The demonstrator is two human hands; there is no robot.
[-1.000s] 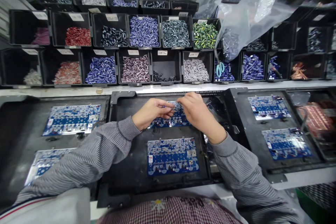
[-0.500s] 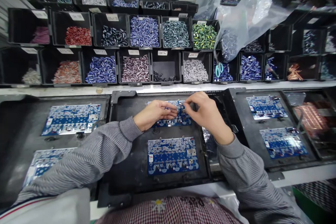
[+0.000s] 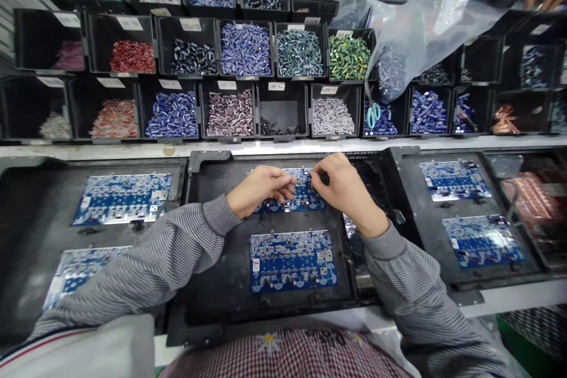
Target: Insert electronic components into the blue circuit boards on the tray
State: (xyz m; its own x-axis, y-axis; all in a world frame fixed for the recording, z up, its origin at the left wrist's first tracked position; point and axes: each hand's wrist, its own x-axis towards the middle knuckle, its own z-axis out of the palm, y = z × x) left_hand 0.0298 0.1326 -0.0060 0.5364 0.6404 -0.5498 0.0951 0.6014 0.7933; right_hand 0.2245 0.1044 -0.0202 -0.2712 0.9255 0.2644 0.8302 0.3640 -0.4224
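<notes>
Left hand [image 3: 260, 191] and right hand [image 3: 343, 187] were close but apart, both pinching down at 12 o'clock in a black plastic fixture tray [image 3: 208, 157]. Beneath them lay a blue rectangular circuit board [image 3: 305, 198] already dotted with components [image 3: 277, 205]; whether either hand held a part, I could not tell. Grey striped sleeves [image 3: 177, 248] angled inward.

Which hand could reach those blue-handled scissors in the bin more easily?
Probably the right hand: it is closer to the blue-handled scissors than the left hand, which sits further along the circuit board.
</notes>
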